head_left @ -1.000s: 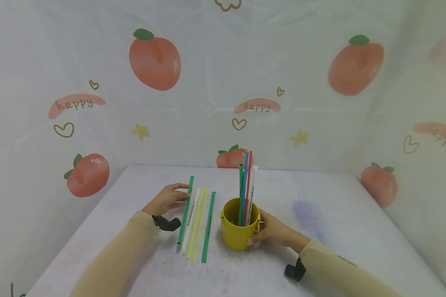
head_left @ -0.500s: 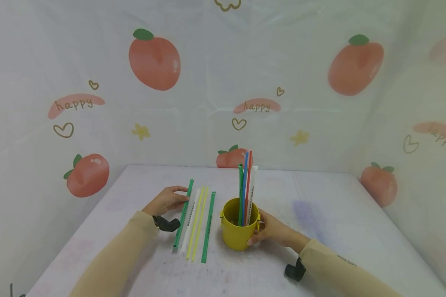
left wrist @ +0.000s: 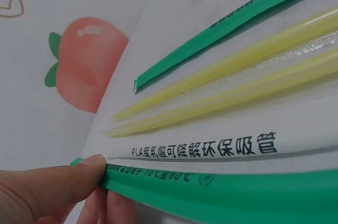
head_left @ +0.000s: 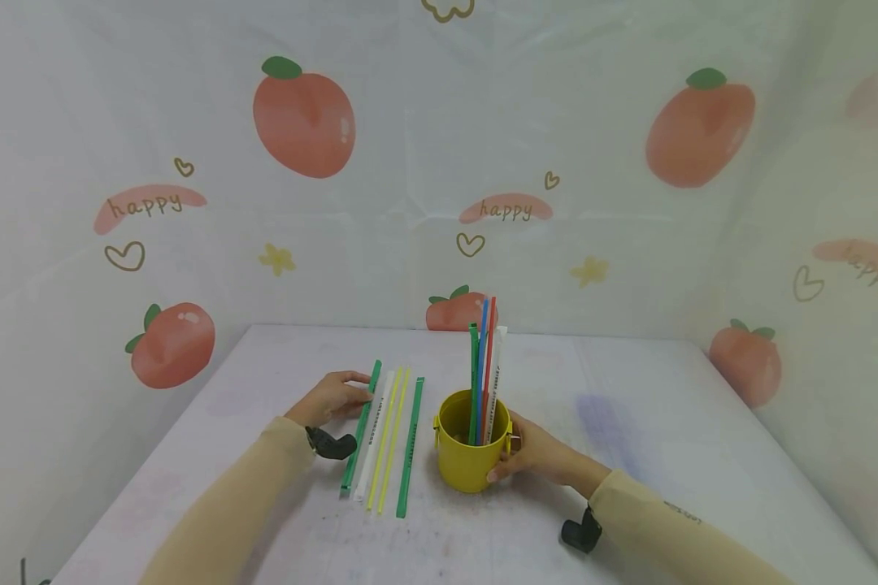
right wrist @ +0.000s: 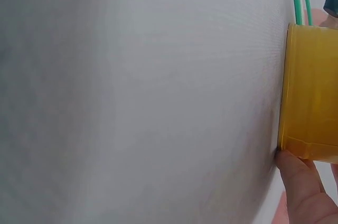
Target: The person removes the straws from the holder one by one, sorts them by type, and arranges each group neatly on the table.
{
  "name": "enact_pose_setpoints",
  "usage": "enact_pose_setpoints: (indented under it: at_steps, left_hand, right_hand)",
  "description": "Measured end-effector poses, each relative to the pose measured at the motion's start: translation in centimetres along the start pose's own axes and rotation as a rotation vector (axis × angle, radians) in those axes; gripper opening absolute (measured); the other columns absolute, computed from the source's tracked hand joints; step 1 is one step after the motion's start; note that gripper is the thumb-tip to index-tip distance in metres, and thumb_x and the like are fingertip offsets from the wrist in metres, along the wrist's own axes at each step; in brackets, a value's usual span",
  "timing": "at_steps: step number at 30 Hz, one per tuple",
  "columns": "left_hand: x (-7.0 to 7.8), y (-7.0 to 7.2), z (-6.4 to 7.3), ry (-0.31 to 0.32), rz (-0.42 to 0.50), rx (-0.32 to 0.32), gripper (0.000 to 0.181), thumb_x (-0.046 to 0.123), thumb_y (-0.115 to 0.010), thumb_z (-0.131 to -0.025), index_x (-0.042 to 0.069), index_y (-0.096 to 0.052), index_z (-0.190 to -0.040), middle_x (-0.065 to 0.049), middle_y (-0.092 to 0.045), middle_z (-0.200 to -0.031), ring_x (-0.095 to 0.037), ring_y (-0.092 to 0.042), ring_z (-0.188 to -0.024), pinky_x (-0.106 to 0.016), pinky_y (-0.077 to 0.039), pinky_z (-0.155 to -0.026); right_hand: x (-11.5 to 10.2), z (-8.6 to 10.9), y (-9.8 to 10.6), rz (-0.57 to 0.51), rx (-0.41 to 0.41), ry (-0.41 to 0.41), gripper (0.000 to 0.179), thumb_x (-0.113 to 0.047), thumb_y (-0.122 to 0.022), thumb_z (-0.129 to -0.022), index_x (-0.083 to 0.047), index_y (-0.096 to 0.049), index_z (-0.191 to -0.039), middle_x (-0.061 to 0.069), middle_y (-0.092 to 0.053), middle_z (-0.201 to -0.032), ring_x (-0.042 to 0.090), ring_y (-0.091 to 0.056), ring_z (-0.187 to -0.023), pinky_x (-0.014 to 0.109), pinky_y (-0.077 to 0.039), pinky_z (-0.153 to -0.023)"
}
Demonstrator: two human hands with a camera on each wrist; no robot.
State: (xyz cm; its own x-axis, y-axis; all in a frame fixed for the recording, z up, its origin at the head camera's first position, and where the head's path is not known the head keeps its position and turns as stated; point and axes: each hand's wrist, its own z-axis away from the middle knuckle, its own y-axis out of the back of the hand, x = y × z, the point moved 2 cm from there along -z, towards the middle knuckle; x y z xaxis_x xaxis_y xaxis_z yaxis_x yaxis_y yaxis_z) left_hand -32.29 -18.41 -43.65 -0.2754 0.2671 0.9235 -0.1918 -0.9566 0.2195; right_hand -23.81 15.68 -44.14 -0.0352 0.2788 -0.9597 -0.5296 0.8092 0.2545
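Note:
My left hand (head_left: 331,400) pinches a green-wrapped straw (head_left: 350,473) near its far end, thumb on top in the left wrist view. The straw lies at the left end of a row: a white-wrapped straw (head_left: 375,439), two yellow straws (head_left: 389,443) in clear film and another green-wrapped straw (head_left: 411,447). My right hand (head_left: 534,453) holds the right side of a small yellow bucket (head_left: 464,467) standing upright on the table. Inside it lean a green-wrapped straw (head_left: 474,366), a blue straw (head_left: 483,349), a red straw (head_left: 491,349) and a white-wrapped straw (head_left: 499,357).
The white table (head_left: 629,487) carries a purple smudge right of the bucket. A white curtain (head_left: 410,122) printed with fruit and hearts hangs behind and at the sides. Black straps with camera mounts (head_left: 581,532) sit on both wrists.
My left hand and its green-wrapped straw have come slightly nearer and lower, the straw's near end shifting left. My right hand and the bucket stay where they were.

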Motion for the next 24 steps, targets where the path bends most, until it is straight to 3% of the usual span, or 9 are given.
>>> enact_pose_setpoints:
  at_steps: [8, 24]
  left_hand:
    - [-0.05, -0.20, -0.09, 0.029, -0.038, 0.022, 0.045, -0.001, -0.065, -0.083, -0.002, -0.050, -0.126, -0.011, -0.058, -0.096, -0.016, -0.055, -0.072, -0.026, -0.052, -0.066]
    - [-0.06, -0.61, -0.39, 0.029, -0.109, 0.066, 0.042, -0.003, -0.068, -0.080, -0.002, -0.054, -0.120, -0.013, -0.059, -0.094, -0.012, -0.056, -0.065, -0.023, -0.052, -0.060]
  right_hand:
    - [-0.06, 0.04, -0.01, 0.002, 0.004, -0.005, 0.100, -0.012, -0.084, -0.066, -0.012, -0.024, -0.146, 0.008, -0.041, -0.139, 0.030, -0.037, -0.125, 0.050, -0.032, -0.103]
    - [0.05, -0.05, 0.03, -0.009, -0.001, -0.011, 0.100, -0.011, -0.084, -0.066, -0.012, -0.024, -0.146, 0.008, -0.041, -0.138, 0.029, -0.039, -0.124, 0.049, -0.034, -0.103]
